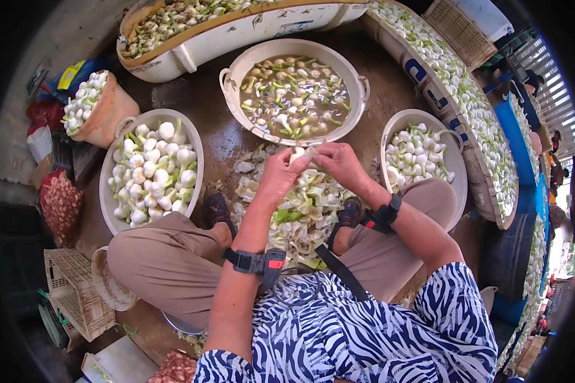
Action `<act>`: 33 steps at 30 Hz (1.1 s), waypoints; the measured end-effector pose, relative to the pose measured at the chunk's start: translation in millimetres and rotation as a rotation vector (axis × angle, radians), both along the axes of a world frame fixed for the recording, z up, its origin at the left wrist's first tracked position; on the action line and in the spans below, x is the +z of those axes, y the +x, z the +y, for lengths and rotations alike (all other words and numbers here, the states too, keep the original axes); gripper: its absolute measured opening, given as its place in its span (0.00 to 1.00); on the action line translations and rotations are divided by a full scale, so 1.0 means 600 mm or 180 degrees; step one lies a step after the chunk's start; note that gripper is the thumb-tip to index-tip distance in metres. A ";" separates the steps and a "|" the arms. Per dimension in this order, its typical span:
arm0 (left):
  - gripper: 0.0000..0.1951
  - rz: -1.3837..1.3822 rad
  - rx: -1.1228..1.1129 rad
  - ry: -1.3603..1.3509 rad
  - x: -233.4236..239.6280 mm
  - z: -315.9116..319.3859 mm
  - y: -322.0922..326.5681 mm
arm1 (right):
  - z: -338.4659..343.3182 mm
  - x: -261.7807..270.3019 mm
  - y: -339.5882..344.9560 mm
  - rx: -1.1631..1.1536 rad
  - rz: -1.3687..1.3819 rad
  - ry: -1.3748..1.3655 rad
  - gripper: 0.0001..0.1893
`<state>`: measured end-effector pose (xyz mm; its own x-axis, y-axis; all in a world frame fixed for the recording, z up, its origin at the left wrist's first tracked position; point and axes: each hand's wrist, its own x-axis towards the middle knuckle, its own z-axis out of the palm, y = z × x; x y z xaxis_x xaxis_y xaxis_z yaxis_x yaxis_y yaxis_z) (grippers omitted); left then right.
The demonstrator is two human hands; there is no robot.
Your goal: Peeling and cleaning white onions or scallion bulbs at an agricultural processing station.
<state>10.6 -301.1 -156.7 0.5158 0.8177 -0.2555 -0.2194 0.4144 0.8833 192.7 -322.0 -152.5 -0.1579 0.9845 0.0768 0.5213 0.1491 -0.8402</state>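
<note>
My left hand (282, 174) is closed on a garlic bulb (297, 154), just in front of the near rim of a round basin of muddy water (294, 140) with floating garlic. The fingertips of my right hand (339, 165) pinch a pale piece of skin at the bulb's right side. Beneath both hands lies a heap of garlic peelings (299, 215) between my shoes. To the left, white garlic bulbs with green stems fill a round basin (199, 167). Another basin (455, 163) at the right holds smaller bulbs.
Long tubs of garlic (230, 40) (460, 110) curve round the back and right. An orange bucket of bulbs (112, 112), a red net sack (62, 206) and plastic crates (84, 297) stand left. Another net sack (172, 368) lies near my left side. People are at the far right.
</note>
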 end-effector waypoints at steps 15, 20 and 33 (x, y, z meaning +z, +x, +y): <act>0.17 0.0254 -0.0252 -0.0540 -0.024 0.021 0.020 | 0.029 -0.036 0.019 -0.0283 0.2276 -0.1093 0.08; 0.21 -0.1332 0.0281 -0.0791 -0.036 0.016 0.009 | 0.042 -0.074 0.102 -0.0722 -0.0339 -0.0097 0.10; 0.19 -0.1159 0.0883 -0.0516 -0.075 -0.001 0.035 | 0.014 0.003 -0.008 -0.0395 -0.0599 0.0387 0.06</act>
